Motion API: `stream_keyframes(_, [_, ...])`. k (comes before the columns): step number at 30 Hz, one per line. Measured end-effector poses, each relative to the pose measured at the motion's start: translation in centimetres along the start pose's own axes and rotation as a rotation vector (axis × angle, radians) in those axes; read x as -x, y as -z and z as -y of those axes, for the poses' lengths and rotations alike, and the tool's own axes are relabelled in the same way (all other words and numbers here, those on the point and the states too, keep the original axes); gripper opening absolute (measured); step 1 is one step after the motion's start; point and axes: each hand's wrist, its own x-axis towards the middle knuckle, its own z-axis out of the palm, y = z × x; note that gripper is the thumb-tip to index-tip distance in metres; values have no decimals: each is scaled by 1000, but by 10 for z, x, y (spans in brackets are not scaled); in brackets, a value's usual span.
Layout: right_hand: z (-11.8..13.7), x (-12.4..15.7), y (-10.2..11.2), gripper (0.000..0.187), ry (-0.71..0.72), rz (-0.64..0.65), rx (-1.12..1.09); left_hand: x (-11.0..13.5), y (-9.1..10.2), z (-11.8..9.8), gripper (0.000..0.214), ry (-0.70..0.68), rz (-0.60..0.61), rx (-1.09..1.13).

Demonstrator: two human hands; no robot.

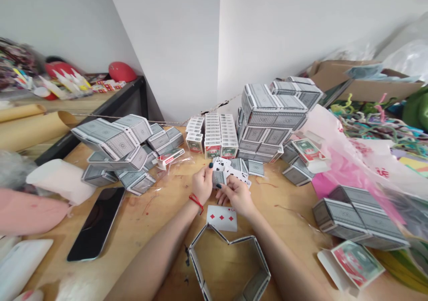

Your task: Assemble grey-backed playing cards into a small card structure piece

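Observation:
My left hand and my right hand meet over the middle of the wooden table, both closed on a small fan of playing cards with grey backs and a spade face showing. A face-up diamond card lies just below my hands. Below that stands a heart-shaped frame made of folded cards on edge. A red string is tied round my left wrist.
Stacks of grey card packs lie at the left, and more packs at the centre back. Rows of small boxed decks stand by the wall. A black phone lies left. Pink plastic bag and open red deck box at right.

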Motion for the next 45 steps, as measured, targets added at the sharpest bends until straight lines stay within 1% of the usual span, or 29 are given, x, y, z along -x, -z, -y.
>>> stream_keyframes(4, [7, -5, 7, 32, 33, -135, 82, 0, 0, 0, 33, 120, 225, 230])
stream_keyframes(5, [9, -6, 10, 32, 34, -163, 124, 1, -1, 0, 32, 149, 260, 259])
stream_keyframes(6, [12, -7, 15, 31, 28, -172, 181, 0, -1, 0, 31, 170, 270, 270])
stream_keyframes(8, [21, -8, 27, 31, 27, -219, 359, -1, -2, 1, 31, 193, 233, 256])
stream_keyframes(11, [37, -4, 44, 22, 53, -272, 780, -3, -4, 2, 31, 203, 157, 218])
stream_keyframes(12, [42, -1, 48, 19, 38, -262, 904, -4, -4, 3, 32, 197, 143, 203])
stream_keyframes(13, [46, 2, 51, 18, -8, -222, 1000, -4, -5, 3, 32, 188, 132, 188])
stream_keyframes(15, [51, 8, 50, 21, -98, -142, 1148, -5, -6, 5, 32, 164, 117, 156])
stream_keyframes(17, [50, 11, 45, 33, -164, -99, 1283, -5, -7, 7, 31, 146, 108, 127])
stream_keyframes(18, [48, 11, 42, 38, -184, -84, 1335, -5, -7, 8, 31, 142, 104, 113])
stream_keyframes(20, [43, 11, 38, 39, -207, -84, 1392, -4, -6, 8, 30, 138, 95, 93])
stream_keyframes(23, [40, 7, 39, 26, -202, -62, 1379, -4, -5, 7, 30, 143, 89, 104])
stream_keyframes(25, [42, 6, 43, 13, -188, -31, 1311, -4, -4, 6, 29, 151, 88, 136])
stream_keyframes(26, [44, 5, 44, 10, -169, -21, 1258, -4, -4, 6, 29, 157, 83, 159])
stream_keyframes(28, [48, 5, 46, 13, -116, -21, 1115, -5, -4, 7, 30, 183, 66, 224])
stream_keyframes(31, [52, 5, 44, 18, -44, -89, 914, -9, -4, 11, 33, 263, 38, 359])
stream_keyframes(34, [53, 5, 42, 20, 43, -152, 791, -14, -4, 14, 33, 356, -9, 515])
stream_keyframes(36, [53, 5, 41, 22, 115, -169, 732, -16, -3, 14, 33, 404, -20, 608])
stream_keyframes(40, [53, 3, 41, 28, 225, -224, 730, -19, 0, 10, 32, 466, 39, 733])
stream_keyframes(42, [53, 3, 40, 26, 294, -263, 778, -19, 1, 8, 30, 480, 83, 773])
stream_keyframes(45, [55, 5, 36, 21, 421, -275, 848, -19, 2, 7, 27, 485, 153, 795])
